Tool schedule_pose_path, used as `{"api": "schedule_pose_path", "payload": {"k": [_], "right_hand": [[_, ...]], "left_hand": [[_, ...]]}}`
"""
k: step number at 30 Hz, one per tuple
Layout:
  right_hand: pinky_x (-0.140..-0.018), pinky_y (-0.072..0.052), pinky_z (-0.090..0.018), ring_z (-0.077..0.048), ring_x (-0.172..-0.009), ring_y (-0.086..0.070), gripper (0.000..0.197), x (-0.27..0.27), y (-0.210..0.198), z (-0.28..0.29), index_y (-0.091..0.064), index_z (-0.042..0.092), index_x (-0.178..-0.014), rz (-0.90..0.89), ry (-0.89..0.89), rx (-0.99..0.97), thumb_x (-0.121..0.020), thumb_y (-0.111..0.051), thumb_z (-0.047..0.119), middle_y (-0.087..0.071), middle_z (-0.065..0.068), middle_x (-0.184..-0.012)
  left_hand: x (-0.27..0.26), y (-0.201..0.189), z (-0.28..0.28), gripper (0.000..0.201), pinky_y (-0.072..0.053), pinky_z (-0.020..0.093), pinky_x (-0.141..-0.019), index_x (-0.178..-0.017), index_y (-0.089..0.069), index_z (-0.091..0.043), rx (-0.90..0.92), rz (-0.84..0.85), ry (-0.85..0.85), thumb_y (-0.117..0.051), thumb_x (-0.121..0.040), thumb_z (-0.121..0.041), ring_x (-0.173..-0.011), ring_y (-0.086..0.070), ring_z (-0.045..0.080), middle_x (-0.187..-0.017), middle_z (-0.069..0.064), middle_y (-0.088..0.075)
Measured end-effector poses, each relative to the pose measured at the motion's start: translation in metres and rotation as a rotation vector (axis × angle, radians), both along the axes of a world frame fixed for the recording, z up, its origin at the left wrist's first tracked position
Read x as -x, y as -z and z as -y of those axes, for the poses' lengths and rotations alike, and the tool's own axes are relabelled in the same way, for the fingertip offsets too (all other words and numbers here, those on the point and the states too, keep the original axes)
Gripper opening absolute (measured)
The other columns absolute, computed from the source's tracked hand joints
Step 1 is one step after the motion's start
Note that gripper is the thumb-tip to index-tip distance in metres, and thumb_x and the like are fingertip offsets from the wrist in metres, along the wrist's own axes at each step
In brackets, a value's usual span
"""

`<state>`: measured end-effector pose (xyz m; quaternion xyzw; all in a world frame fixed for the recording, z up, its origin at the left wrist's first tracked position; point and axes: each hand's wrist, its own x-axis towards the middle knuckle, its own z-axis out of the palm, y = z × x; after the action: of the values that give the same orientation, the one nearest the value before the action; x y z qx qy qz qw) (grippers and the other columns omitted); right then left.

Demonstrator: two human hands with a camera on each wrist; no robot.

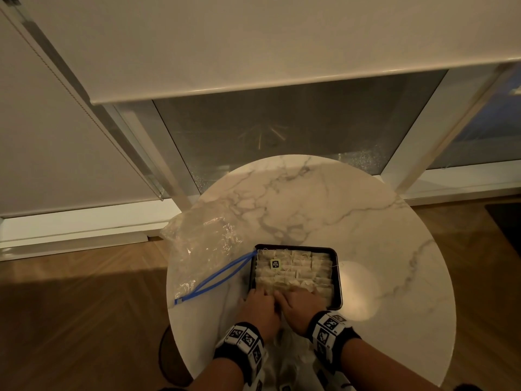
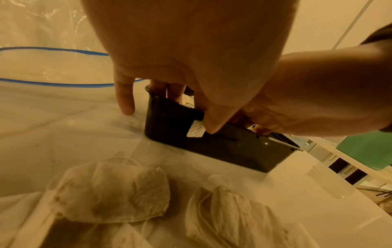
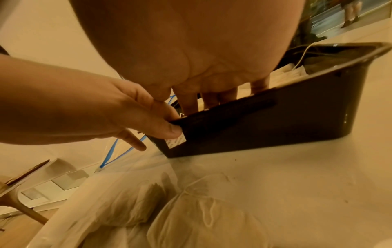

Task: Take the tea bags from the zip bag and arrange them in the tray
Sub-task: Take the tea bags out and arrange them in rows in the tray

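Note:
A black tray point(image 1: 337, 277) on the round marble table holds several tea bags point(image 1: 296, 269) packed in rows. My left hand point(image 1: 258, 299) is at the tray's near left corner. Its fingers reach straight down inside onto the tea bags, its thumb lies on the outer wall point(image 2: 233, 147), and its little finger stays outside. Beside it, my right hand point(image 1: 296, 299) has straight fingers pressed onto the tea bags inside the near wall point(image 3: 275, 124). The clear zip bag point(image 1: 203, 249) with a blue zipper lies crumpled left of the tray.
More loose tea bags point(image 2: 114, 189) lie at the table's near edge below my wrists, seemingly under clear plastic film. Bare marble point(image 1: 324, 198) extends behind and to the right of the tray. Beyond the table are wooden floor and a window frame.

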<state>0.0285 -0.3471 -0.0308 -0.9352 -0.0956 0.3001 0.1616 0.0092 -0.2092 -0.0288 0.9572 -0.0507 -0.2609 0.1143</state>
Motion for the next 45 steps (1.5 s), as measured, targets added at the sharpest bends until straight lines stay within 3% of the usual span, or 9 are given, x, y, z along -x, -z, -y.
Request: {"api": "schedule_pose_path", "payload": {"k": [9, 13, 16, 22, 28, 31, 36, 40, 45], "right_hand": [[-0.104, -0.03, -0.049, -0.019, -0.115, -0.054, 0.06, 0.003, -0.005, 0.001, -0.059, 0.033, -0.12, -0.007, -0.04, 0.046, -0.097, -0.008, 0.056, -0.062, 0.004, -0.123], [-0.097, -0.035, -0.042, -0.018, -0.107, -0.056, 0.043, 0.004, -0.012, 0.008, -0.062, 0.032, -0.113, 0.132, 0.042, 0.034, -0.096, -0.03, 0.053, -0.063, 0.006, -0.112], [-0.085, -0.045, -0.028, -0.011, -0.095, -0.058, 0.026, 0.009, -0.019, 0.02, -0.066, 0.03, -0.109, 0.279, 0.185, -0.18, -0.094, -0.049, 0.041, -0.064, 0.01, -0.101], [-0.061, -0.046, -0.018, -0.004, -0.068, -0.057, 0.006, 0.037, -0.038, 0.047, -0.066, 0.029, -0.083, 0.364, 0.429, -0.433, -0.088, -0.064, 0.028, -0.062, 0.013, -0.074], [-0.053, -0.042, -0.014, -0.007, -0.057, -0.056, 0.014, 0.083, -0.024, 0.054, -0.064, 0.026, -0.074, 0.298, 0.618, -0.406, -0.087, -0.068, 0.023, -0.06, 0.007, -0.061], [-0.06, -0.045, -0.024, -0.01, -0.069, -0.058, 0.006, 0.102, 0.001, 0.057, -0.062, 0.026, -0.089, 0.097, 0.678, -0.221, -0.089, -0.063, 0.033, -0.061, 0.005, -0.078], [-0.083, -0.05, -0.033, -0.022, -0.094, -0.057, 0.042, 0.119, 0.034, 0.058, -0.052, 0.03, -0.113, -0.028, 0.7, -0.078, -0.082, -0.063, 0.055, -0.052, -0.001, -0.108], [-0.081, -0.049, -0.032, -0.019, -0.095, -0.054, 0.042, 0.117, 0.033, 0.051, -0.049, 0.038, -0.11, -0.045, 0.595, -0.05, -0.077, -0.069, 0.054, -0.048, 0.004, -0.105], [-0.085, -0.05, -0.031, -0.018, -0.098, -0.051, 0.031, 0.114, 0.031, 0.049, -0.054, 0.035, -0.107, -0.066, 0.53, -0.024, -0.082, -0.069, 0.043, -0.046, 0.005, -0.106]], "left_hand": [[-0.001, -0.003, 0.0, 0.031, -0.041, 0.045, -0.1, -0.113, -0.064, -0.024, 0.013, -0.01, -0.012, -0.039, -0.098, -0.033, -0.115, -0.051, 0.023, -0.123, 0.0, -0.058], [0.0, -0.007, -0.005, 0.029, -0.033, 0.048, -0.103, -0.116, -0.062, -0.031, 0.019, 0.011, 0.005, -0.044, -0.093, -0.032, -0.119, -0.048, 0.02, -0.123, -0.005, -0.058], [0.004, -0.012, -0.013, 0.032, -0.028, 0.043, -0.106, -0.122, -0.059, -0.032, 0.122, 0.147, 0.009, -0.047, -0.093, -0.03, -0.123, -0.043, 0.015, -0.126, -0.009, -0.054], [0.025, -0.009, -0.041, 0.013, -0.049, 0.025, -0.078, -0.1, -0.069, -0.024, 0.475, 0.344, -0.125, -0.06, -0.09, -0.025, -0.085, -0.054, 0.006, -0.09, -0.01, -0.06], [0.047, 0.002, -0.069, 0.002, -0.05, 0.025, -0.068, -0.088, -0.067, -0.027, 0.38, 0.153, -0.267, -0.066, -0.089, -0.03, -0.071, -0.057, 0.008, -0.072, -0.011, -0.058], [0.057, 0.011, -0.08, 0.01, -0.052, 0.027, -0.079, -0.1, -0.066, -0.026, 0.294, 0.044, -0.277, -0.065, -0.091, -0.03, -0.084, -0.059, 0.011, -0.094, -0.007, -0.061], [0.067, 0.022, -0.091, 0.047, -0.048, 0.035, -0.097, -0.126, -0.053, -0.025, 0.124, -0.028, -0.285, -0.07, -0.084, -0.035, -0.116, -0.053, 0.025, -0.128, 0.003, -0.048], [0.071, 0.028, -0.088, 0.053, -0.048, 0.034, -0.097, -0.127, -0.053, -0.022, 0.136, -0.083, -0.328, -0.074, -0.081, -0.037, -0.115, -0.054, 0.026, -0.128, 0.005, -0.047], [0.076, 0.026, -0.082, 0.029, -0.051, 0.036, -0.092, -0.104, -0.063, -0.021, 0.124, -0.089, -0.335, -0.068, -0.087, -0.043, -0.101, -0.057, 0.023, -0.114, 0.004, -0.053]]}}
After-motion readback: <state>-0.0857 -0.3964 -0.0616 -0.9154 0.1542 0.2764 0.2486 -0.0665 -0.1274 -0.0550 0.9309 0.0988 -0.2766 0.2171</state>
